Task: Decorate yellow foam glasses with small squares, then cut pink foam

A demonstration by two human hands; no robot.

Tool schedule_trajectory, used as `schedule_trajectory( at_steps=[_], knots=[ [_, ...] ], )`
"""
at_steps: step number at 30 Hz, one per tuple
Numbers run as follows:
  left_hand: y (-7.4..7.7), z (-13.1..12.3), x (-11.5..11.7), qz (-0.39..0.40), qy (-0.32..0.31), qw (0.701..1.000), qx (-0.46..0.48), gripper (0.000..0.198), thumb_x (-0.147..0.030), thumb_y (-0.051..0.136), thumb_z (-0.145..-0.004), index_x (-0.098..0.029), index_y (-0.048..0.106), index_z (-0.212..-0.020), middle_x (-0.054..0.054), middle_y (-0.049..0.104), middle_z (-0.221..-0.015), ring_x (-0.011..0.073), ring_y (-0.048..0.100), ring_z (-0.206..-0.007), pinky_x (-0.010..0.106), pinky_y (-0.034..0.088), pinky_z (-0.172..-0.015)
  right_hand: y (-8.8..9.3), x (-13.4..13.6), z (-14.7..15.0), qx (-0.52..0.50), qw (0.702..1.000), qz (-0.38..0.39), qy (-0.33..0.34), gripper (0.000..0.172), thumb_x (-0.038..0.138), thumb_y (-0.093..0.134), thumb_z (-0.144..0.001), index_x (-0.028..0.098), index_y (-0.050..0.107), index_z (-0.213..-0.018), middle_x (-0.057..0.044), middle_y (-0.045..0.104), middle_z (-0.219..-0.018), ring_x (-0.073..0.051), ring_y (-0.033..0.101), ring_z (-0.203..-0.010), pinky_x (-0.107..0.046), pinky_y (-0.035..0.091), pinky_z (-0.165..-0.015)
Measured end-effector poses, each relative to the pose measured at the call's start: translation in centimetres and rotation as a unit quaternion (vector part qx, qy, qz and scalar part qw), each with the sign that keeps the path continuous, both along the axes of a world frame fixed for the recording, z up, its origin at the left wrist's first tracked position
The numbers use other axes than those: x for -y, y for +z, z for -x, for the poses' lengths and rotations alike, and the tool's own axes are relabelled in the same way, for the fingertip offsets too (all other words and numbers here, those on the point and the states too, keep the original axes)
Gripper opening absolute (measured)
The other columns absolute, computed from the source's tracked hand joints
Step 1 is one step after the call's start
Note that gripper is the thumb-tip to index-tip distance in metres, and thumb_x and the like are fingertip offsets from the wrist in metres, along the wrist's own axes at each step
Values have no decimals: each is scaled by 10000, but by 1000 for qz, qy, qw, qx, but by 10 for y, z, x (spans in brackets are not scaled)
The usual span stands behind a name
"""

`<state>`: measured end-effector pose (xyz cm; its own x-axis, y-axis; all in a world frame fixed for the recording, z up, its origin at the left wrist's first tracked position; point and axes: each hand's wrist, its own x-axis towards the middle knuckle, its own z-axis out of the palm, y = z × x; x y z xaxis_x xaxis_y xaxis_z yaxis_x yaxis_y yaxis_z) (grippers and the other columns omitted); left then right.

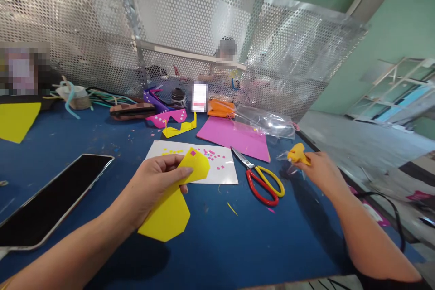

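**While a single pink square sat on the yellow cutout, many more lay loose**

Seen from the head view, the yellow foam cutout [165, 219] was up off the blue counter [217, 253], near its front, in the left hand [166, 172]. That grip was closed, thumb on top and fingers beneath. The right hand [322, 170] had its grip wrapped around what looked like a yellow glue gun [298, 153], well apart from the foam, near the right edge.

Decoration seemed barely begun: one pink square [193, 153] showed near the cutout's upper end, and the rest of its visible face was bare. Loose pink bits [212, 155] and yellow bits [171, 151] lay on the white card [224, 177] behind.

Scissors [267, 186] lay between the hands, beside the card, probably the main obstacle between tool and foam. Farther back were a pink foam sheet [234, 138], a clear plastic bag [272, 122] and pink pixel-style glasses [168, 118]; a dark-screened phone [57, 199] lay at the left.
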<state>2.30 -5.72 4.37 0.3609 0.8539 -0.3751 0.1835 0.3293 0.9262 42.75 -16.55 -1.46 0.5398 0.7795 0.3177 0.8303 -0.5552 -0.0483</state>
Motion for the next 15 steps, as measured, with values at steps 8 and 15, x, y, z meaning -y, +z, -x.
schedule_trajectory(
  at_steps=[8, 15],
  knots=[
    [-1, 0, -2, 0, -1, 1000, -8, 319, -335, 753, -705, -212, 695, -994, -47, 617, -507, 119, 546, -393, 219, 447, -415, -5, 3, -6, 62, 997, 54, -6, 300, 449, 590, -842, 161, 655, -892, -156, 630, -908, -283, 634, -724, -363, 426, -595],
    [-4, 1, -7, 13, 1, 1000, -5, 364, -372, 764, -694, -212, 699, -1014, -41, 617, -499, 130, 544, -378, 222, 425, -384, 39, 21, 65, 106, 978, -141, 115, 326, 427, 533, -922, 192, 653, -1111, -134, 667, -1041, -242, 658, -732, -343, 442, -577]
  ],
)
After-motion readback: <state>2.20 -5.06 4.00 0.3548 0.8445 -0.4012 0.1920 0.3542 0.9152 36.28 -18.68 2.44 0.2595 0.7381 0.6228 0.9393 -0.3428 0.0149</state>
